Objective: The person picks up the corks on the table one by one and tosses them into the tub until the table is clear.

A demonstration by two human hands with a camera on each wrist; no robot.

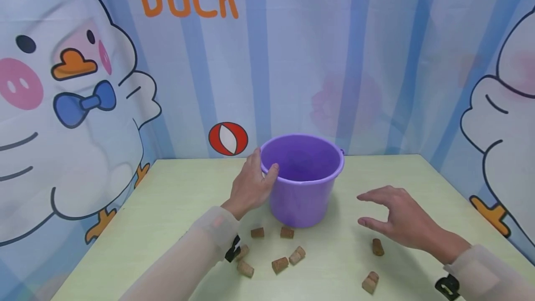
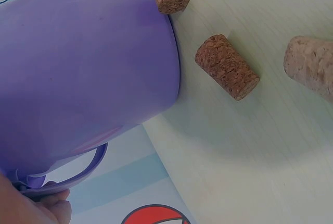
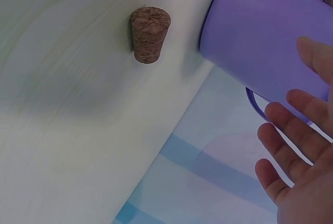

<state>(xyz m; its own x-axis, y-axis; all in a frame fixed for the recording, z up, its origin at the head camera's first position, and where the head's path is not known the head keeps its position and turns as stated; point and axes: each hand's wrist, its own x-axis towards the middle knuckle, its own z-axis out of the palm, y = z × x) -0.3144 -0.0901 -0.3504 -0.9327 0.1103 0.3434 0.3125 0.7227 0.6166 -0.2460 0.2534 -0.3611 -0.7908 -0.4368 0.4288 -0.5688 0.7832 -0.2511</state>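
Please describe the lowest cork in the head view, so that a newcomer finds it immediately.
On the pale yellow table, find the purple plastic bucket. Nearer the camera, right of it, lies the small tan cork stopper, lighter and lower in view than the brown cork stopper beside it.

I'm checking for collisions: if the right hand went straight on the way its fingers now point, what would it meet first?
Most likely the side of the purple bucket: the right hand points towards it across a gap, though depth is hard to judge.
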